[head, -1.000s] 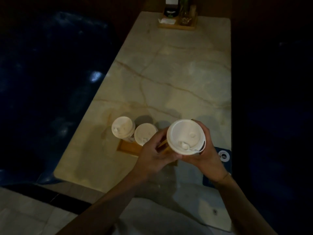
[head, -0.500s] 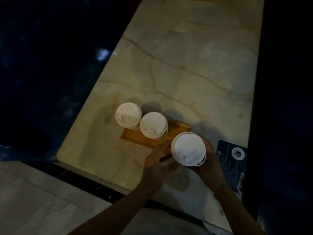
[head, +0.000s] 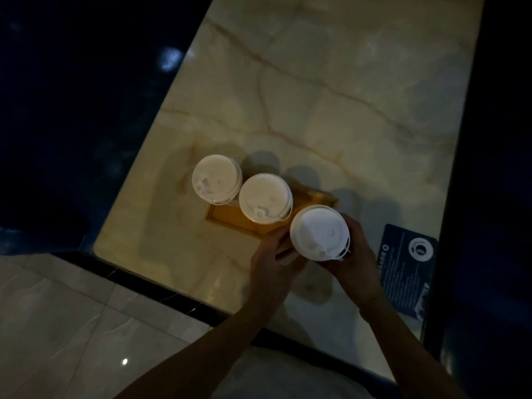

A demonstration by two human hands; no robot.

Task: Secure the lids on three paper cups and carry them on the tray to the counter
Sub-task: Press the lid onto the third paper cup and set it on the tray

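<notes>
Three paper cups with white lids stand in a row over a small wooden tray point(head: 312, 197) on the marble table. The left cup point(head: 216, 179) and the middle cup point(head: 265, 198) stand untouched on the tray. The right cup point(head: 319, 232) sits at the tray's near right end, held between both hands. My left hand point(head: 272, 262) grips its left side, fingers wrapped on the cup wall below the lid. My right hand point(head: 358, 259) cups its right side. The cup's lower part is hidden by the lid and the hands.
A dark blue printed card point(head: 406, 269) lies on the marble table point(head: 345, 110) just right of my right hand. The table's near edge point(head: 161, 279) has a black trim, with pale tiled floor point(head: 57, 326) below. Dark space lies to the left and right of the table.
The view has tilted down and closer, so the far end of the table has left the frame. Both hands stay on the right cup, which has come lower toward the tray.
</notes>
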